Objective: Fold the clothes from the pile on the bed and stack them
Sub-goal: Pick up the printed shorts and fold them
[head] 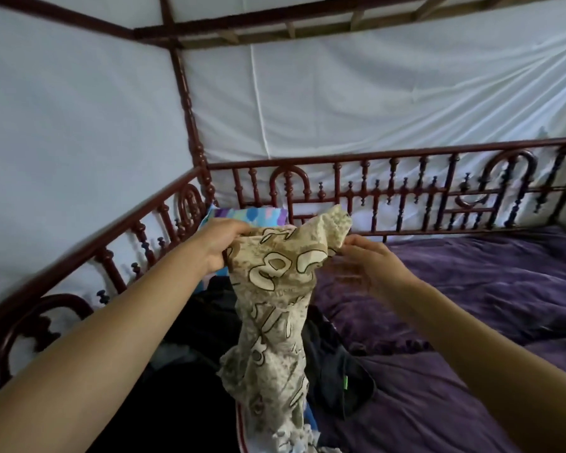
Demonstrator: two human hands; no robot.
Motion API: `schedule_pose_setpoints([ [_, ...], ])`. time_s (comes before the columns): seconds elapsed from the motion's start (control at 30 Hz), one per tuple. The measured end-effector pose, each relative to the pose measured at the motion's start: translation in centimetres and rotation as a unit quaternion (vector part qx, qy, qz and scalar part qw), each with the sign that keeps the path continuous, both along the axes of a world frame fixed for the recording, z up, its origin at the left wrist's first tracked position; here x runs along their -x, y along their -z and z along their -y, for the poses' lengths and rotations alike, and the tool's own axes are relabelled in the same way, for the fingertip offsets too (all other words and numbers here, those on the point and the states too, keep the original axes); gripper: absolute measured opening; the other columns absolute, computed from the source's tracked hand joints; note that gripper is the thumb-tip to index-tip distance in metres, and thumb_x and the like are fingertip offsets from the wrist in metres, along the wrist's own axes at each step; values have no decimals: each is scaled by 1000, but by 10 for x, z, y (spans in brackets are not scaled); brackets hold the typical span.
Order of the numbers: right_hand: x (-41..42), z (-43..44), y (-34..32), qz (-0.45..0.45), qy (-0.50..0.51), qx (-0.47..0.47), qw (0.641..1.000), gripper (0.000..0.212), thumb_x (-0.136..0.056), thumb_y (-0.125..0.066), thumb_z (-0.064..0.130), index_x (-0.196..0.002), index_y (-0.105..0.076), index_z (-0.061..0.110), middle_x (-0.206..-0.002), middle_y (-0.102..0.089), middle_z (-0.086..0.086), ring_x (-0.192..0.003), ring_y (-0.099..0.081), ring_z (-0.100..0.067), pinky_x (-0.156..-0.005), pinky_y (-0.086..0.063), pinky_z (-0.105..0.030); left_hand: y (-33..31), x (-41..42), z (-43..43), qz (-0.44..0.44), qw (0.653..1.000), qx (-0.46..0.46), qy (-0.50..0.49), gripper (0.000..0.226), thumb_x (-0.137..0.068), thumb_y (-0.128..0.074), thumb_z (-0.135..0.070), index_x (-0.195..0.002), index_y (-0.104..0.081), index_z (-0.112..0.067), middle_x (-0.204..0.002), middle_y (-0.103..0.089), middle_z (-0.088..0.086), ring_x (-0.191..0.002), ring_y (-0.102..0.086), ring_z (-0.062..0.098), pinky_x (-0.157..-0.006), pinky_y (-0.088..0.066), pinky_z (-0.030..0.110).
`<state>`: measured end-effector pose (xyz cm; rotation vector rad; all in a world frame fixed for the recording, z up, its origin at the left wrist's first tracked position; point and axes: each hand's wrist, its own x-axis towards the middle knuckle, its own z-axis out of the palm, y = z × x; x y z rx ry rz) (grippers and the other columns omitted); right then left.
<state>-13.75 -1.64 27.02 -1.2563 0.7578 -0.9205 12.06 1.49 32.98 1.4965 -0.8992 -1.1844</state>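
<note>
Both left hand [222,244] and right hand [371,258] pinch the beige garment [275,289], hanging below their grip.

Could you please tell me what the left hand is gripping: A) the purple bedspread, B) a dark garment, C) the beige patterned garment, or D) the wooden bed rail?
C: the left hand grips the upper edge of the beige patterned garment, which hangs down from it.

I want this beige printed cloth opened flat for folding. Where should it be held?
By its top right corner, from the right: the left hand already grips the top left, and the beige printed cloth hangs bunched below, so pulling sideways should spread it.
</note>
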Motion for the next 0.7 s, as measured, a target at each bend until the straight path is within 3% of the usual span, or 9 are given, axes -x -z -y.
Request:
schedule_pose_setpoints([
  [0.07, -11, 1, 1, 12, -73, -35, 997, 15, -93, -58, 25, -105, -68, 24, -101, -71, -7, -86, -69, -23, -78, -55, -40, 6, -14, 3, -40, 999, -13, 17, 21, -90, -50, -1, -71, -57, -5, -73, -58, 12, -64, -55, 21, -66, -47, 32],
  [0.13, -32, -5, 12, -27, -79, -57, 995, 33, -88, -67, 26, -119, -59, 17, -101, -72, -7, -85, -69, -24, -73, -59, -37, 10, -26, 8, -64, 997, -5, 36, 27, -90, -47, 1, -65, -50, -10, -66, -48, 8, -56, -48, 16, -57, -41, 28],
  [0.2, -55, -11, 18, -44, 15, -84, 995, 27, -87, -67, 14, -112, -61, 7, -88, -72, -8, -70, -69, -20, -59, -58, -32, 12, -37, 10, -79, 996, 19, 42, 24, -91, -47, 3, -72, -50, -12, -62, -51, 6, -50, -52, 14, -48, -45, 23],
  [0.3, -73, -8, 4, 54, 102, -163, 980, 14, -92, -60, 9, -101, -66, 1, -84, -73, -13, -64, -69, -21, -54, -57, -31, 27, -52, 13, -72, 996, 41, 25, 16, -91, -52, 3, -91, -51, -13, -75, -63, 12, -60, -63, 20, -53, -53, 28],
  [0.4, -77, -1, -21, 126, 125, -193, 965, 15, -96, -53, 9, -90, -64, 1, -71, -71, -11, -54, -67, -17, -49, -55, -27, 72, -74, 11, 120, 993, 11, 0, 19, -85, -61, 2, -95, -54, -14, -88, -64, 19, -72, -63, 27, -63, -53, 36],
  [0.5, -81, 1, -38, 166, 134, -206, 955, 21, -100, -47, 10, -90, -62, -1, -66, -70, -10, -51, -67, -16, -49, -55, -25, 129, -88, -2, 320, 935, -42, 148, 31, -74, -74, 2, -95, -58, -14, -87, -64, 11, -85, -61, 25, -73, -51, 36],
  [0.57, -81, 1, -47, 187, 140, -206, 950, 23, -101, -43, 10, -92, -60, -3, -67, -70, -12, -53, -67, -17, -50, -55, -24, 161, -79, -20, 339, 885, -79, 308, 56, -65, -87, -13, -110, -53, -22, -97, -59, -11, -96, -57, 11, -75, -47, 16],
  [0.63, -80, 0, -58, 203, 151, -205, 946, 25, -101, -43, 11, -93, -61, -5, -70, -71, -15, -55, -69, -19, -51, -56, -24, 187, -51, -38, 319, 850, -69, 413, 91, -54, -91, -39, -128, -39, -32, -117, -45, -28, -111, -45, -6, -89, -35, 2],
  [0.7, -78, 0, -68, 214, 166, -195, 943, 26, -101, -44, 10, -91, -62, -6, -75, -72, -18, -60, -71, -21, -52, -57, -25, 219, -15, -51, 349, 838, -42, 418, 113, -45, -84, -63, -140, -32, -32, -126, -40, -25, -119, -38, -3, -101, -30, 11],
])
